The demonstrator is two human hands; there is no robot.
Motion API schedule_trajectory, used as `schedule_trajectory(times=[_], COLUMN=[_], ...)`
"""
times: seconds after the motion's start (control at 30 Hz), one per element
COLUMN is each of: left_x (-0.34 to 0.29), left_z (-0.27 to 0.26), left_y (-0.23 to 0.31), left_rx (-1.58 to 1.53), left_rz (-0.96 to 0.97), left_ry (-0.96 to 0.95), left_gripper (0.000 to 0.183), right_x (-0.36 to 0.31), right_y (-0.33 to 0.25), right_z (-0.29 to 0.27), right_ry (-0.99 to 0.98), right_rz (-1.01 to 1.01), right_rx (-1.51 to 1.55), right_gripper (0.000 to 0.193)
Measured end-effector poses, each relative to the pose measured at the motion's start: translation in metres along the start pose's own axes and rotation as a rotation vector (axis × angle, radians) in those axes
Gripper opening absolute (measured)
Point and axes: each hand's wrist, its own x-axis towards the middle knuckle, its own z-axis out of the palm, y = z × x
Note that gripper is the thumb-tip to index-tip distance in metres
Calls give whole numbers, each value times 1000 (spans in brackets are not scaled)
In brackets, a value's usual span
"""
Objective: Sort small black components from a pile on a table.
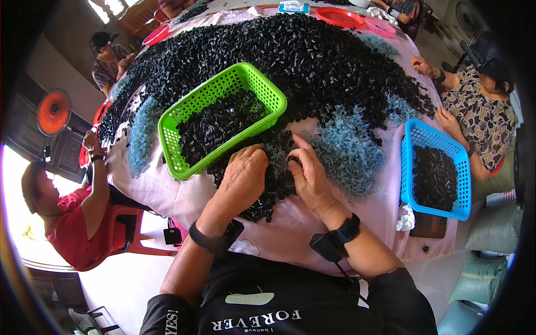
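My left hand [244, 172] is closed, its fingers pinched together just in front of the green basket; what they hold, if anything, is hidden. My right hand [310, 177] faces it, a small black piece [293, 160] gripped between thumb and fingers. Under and between both hands lie loose black pieces [262, 207]. A green perforated basket [231, 142], partly filled with similar pieces, stands tilted beyond my left hand. To the right of my right hand spreads a heap of blue-grey, frizzy scraps [349, 153].
A large mound of black pieces [268, 50] covers the far tabletop. On the right stands a blue basket [409, 167] of black pieces, beside crumpled white paper [406, 219]. Co-workers sit at left [84, 223] and right [480, 106]. Red trays [339, 17] lie at the back.
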Motion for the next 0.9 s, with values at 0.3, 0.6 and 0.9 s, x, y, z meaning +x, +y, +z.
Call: schedule_trajectory(times=[0.3,0.6,0.9], left_x=[29,64,22], left_z=[0,44,-7], left_y=[13,-2,4], left_rx=[-29,5,74], left_rz=[167,246,104], left_ry=[-64,-193,-195], left_gripper=[10,16,5], right_x=[-5,-2,-1], right_y=[8,4,8], right_z=[2,2,-2], right_ry=[-7,147,145], right_rz=[105,167,127], right_rx=[163,288,299], right_gripper=[22,31,31])
